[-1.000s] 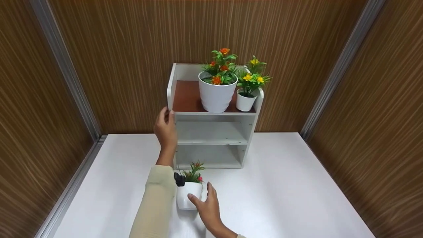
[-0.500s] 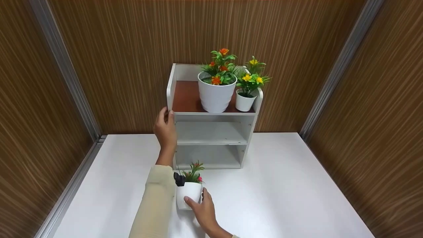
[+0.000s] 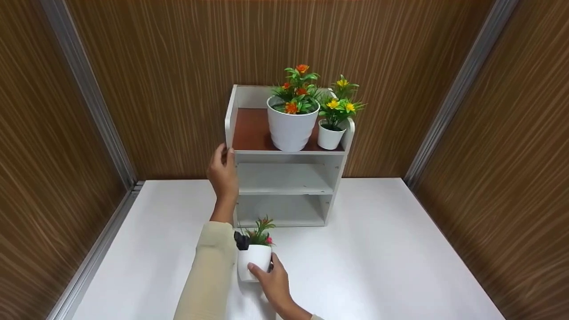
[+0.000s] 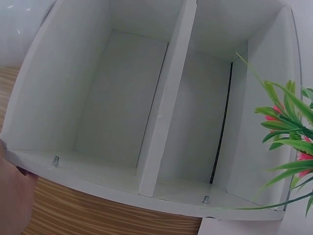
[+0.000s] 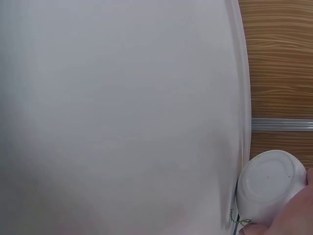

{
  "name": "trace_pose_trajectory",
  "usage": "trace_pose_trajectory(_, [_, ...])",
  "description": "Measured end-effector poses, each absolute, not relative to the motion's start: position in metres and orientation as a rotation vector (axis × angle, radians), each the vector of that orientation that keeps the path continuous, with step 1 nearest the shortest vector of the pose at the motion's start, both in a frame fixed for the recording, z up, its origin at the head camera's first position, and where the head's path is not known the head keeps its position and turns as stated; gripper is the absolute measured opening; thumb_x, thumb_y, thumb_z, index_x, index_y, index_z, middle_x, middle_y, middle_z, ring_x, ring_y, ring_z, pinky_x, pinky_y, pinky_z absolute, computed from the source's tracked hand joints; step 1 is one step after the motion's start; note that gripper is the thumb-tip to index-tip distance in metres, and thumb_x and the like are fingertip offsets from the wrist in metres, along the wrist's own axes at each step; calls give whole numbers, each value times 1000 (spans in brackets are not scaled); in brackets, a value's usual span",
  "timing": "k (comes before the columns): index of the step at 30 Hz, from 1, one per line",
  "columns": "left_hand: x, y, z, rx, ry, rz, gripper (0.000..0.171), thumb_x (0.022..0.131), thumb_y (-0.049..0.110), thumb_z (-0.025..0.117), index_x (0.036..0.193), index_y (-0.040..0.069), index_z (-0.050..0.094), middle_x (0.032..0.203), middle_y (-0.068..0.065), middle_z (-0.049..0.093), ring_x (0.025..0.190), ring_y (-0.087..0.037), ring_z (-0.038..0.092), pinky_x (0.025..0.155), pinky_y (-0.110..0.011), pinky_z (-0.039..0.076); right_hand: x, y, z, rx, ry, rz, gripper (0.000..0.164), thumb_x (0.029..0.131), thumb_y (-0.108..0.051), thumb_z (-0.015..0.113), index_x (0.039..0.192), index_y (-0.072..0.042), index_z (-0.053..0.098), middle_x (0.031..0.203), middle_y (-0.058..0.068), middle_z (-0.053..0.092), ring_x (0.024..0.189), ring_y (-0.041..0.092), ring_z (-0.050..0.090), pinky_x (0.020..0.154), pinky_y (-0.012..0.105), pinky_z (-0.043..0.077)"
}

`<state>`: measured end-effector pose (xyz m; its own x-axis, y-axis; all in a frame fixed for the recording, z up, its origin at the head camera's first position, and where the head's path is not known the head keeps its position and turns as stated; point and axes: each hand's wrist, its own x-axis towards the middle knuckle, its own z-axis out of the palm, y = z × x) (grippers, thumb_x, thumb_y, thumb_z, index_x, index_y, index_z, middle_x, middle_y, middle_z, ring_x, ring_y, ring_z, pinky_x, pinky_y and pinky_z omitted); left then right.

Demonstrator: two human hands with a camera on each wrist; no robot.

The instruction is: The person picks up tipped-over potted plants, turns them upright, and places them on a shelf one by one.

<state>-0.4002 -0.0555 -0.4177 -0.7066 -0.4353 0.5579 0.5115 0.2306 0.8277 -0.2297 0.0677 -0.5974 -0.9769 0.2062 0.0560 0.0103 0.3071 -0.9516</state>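
In the head view, my right hand grips a small white flowerpot, thumb across its front and fingers behind its right side. Red flowers and green leaves rise from the pot, and its underside shows in the right wrist view, where the pot appears at the lower right. My left hand holds the left side of a white shelf unit near its upper board. Only part of that hand shows in the left wrist view, against the shelf's edge. The left sleeve runs close beside the pot.
On the shelf's brown top stand a large white pot with orange flowers and a smaller white pot with yellow flowers. A black object shows beside the held plant. Wood-patterned walls surround the white table.
My right hand, its thumb and fingers spread beside the flowerpot a second ago, has closed around it. The left hand stays on the shelf unit.
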Motion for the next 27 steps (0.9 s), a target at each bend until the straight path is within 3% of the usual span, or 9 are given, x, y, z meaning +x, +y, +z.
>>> trace_pose_trajectory(11, [-400, -56, -417, -62, -1756, -1584, 35, 104, 25, 57, 134, 6, 62, 124, -11, 68, 113, -22, 64, 93, -37, 54, -232, 76, -598, -177, -2392, 1667, 86, 81, -35, 85, 142, 11, 46, 129, 26, 60, 119, 37, 61, 96, 47, 54])
trace_pose_trajectory(27, [-400, -56, -417, -71, -1754, -1577, 35, 105, 25, 57, 134, 6, 62, 123, -12, 68, 113, -22, 64, 92, -38, 54, -236, 89, -601, -70, -2458, 1645, 99, 81, -36, 85, 151, 8, 32, 149, 27, 43, 136, 42, 46, 109, 55, 42])
